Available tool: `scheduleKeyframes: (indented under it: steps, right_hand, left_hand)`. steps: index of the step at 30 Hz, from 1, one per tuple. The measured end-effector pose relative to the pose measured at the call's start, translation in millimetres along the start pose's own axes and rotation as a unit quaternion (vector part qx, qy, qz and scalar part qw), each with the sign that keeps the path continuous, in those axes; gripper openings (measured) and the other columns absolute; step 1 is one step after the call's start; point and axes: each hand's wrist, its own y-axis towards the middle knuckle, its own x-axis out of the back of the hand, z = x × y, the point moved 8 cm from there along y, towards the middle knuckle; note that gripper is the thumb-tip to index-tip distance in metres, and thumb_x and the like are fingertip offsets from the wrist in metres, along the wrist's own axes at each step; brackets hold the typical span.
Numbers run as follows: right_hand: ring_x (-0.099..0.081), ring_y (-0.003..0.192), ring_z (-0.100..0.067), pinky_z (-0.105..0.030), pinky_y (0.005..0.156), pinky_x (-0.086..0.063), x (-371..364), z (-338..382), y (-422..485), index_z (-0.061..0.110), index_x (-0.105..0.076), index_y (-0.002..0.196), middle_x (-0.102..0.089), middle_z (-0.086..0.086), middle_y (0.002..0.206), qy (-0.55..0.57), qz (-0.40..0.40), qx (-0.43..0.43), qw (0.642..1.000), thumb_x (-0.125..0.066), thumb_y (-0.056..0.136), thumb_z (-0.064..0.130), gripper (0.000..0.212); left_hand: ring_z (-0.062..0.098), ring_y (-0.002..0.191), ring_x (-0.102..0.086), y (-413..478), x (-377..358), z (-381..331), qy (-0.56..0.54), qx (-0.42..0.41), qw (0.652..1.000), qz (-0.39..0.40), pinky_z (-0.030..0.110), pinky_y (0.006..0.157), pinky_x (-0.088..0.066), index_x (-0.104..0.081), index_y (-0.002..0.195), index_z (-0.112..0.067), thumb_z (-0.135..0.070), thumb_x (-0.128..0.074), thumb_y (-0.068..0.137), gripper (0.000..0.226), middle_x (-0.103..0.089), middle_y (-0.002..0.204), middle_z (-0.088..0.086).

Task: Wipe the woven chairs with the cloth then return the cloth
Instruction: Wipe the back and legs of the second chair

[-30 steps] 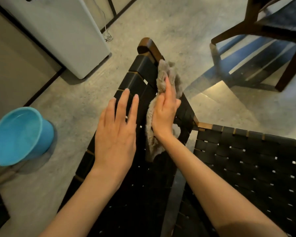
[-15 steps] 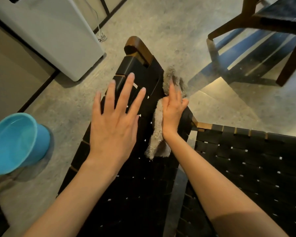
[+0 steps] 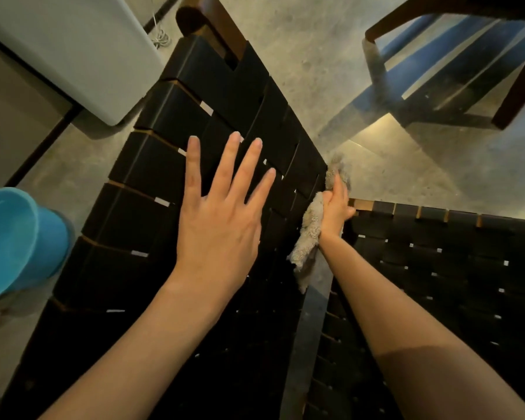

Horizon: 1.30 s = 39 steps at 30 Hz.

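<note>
Now, head view, looking straight down. My left hand (image 3: 217,225) lies flat on the black woven chair back (image 3: 194,122), fingers straight and spread wide, holding nothing. The palm sits near the middle of the weave, fingertips pointing toward its wooden top rail (image 3: 208,22).

My right hand (image 3: 335,212) is at the right edge of that chair back, where it meets the rear edge of the woven seat (image 3: 437,268). It presses the grey fluffy cloth (image 3: 311,228) against the edge of the weave; I cannot tell whether the fingers curl round the cloth or lie straight on it. Cloth shows above the fingertips and hangs down below the wrist, its lower end over the gap between back and seat.

Wooden frame shows as a tan strip along the seat's rear edge, just beside the right hand.

On the concrete floor (image 3: 315,71), left of the chair back, stands a blue bucket (image 3: 15,241), close to the chair's left edge. A white appliance (image 3: 73,50) stands at upper left, with a coiled white cable (image 3: 161,40) beside it. A second chair (image 3: 452,71) with dark wooden frame stands at upper right, well apart from the hands.
</note>
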Motion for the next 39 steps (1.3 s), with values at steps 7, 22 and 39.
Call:
scheduleKeyframes:
  steps: [7,22,39]
  right_hand:
    - [-0.021,0.136,-0.031,-0.034,0.108,-0.018,2,-46,-12,0.028,-0.023,0.151,-0.027,-0.001,0.155,-0.023,0.043,-0.093,0.994,-0.024,0.105,0.021,0.046]
    - [-0.045,0.122,-0.020,-0.028,0.101,-0.032,39,3,-141,0.012,-0.021,0.150,-0.044,-0.009,0.140,-0.200,0.242,0.065,0.947,-0.039,0.100,0.016,0.053]
    - [-0.058,0.105,-0.003,-0.023,0.084,-0.055,150,137,-444,0.030,-0.036,0.135,-0.047,0.018,0.115,0.044,0.309,0.195,0.930,-0.057,0.094,0.016,0.048]
  left_hand:
    - [0.034,0.145,0.011,-8,-9,-10,0.013,-0.028,0.999,0.007,0.058,0.108,0.018,-0.014,0.150,-0.029,-0.045,-0.033,0.096,0.059,0.005,0.159,0.013]
    - [0.028,0.145,0.013,-87,7,-2,-0.088,0.005,0.989,0.117,0.047,0.115,0.011,-0.001,0.150,-0.025,-0.040,-0.028,0.101,0.058,0.012,0.159,0.010]
    - [0.011,0.137,-0.031,-332,148,56,-0.475,0.154,0.864,0.073,0.031,0.107,-0.033,-0.011,0.151,-0.027,-0.058,-0.044,0.090,0.076,-0.031,0.151,-0.007]
